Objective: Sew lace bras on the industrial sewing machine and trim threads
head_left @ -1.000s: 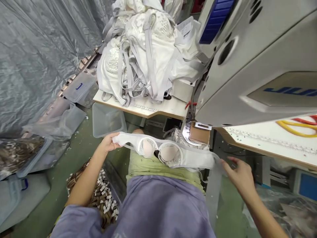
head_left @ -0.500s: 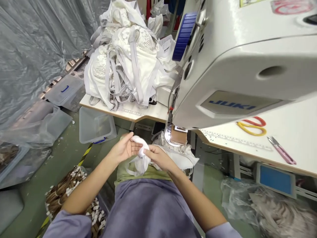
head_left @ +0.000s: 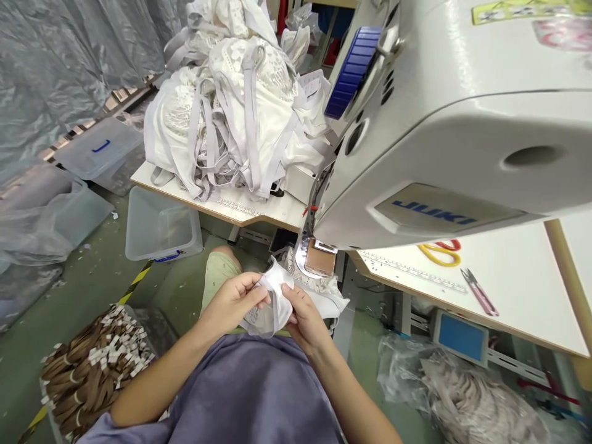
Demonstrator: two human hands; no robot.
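A white bra with a sheer lower part is stretched between my two hands, above my lap. My left hand pinches its left edge between thumb and fingers. On the other side, my right hand grips it, thumb on top and fingers underneath. Just beyond my right hand stands the sewing machine, with a brown block at its work point. White lace fabric hangs beneath that spot, close to my right hand.
A tall pile of white lace bras covers the left part of the table. Scissors with orange and yellow handles and pink snips lie at right. A clear bin and bundled brown straps are at left.
My left hand has gone from spread fingers to a pinch on the bra. The bunched fabric is now opened out between both hands. The view has shifted slightly to the right.
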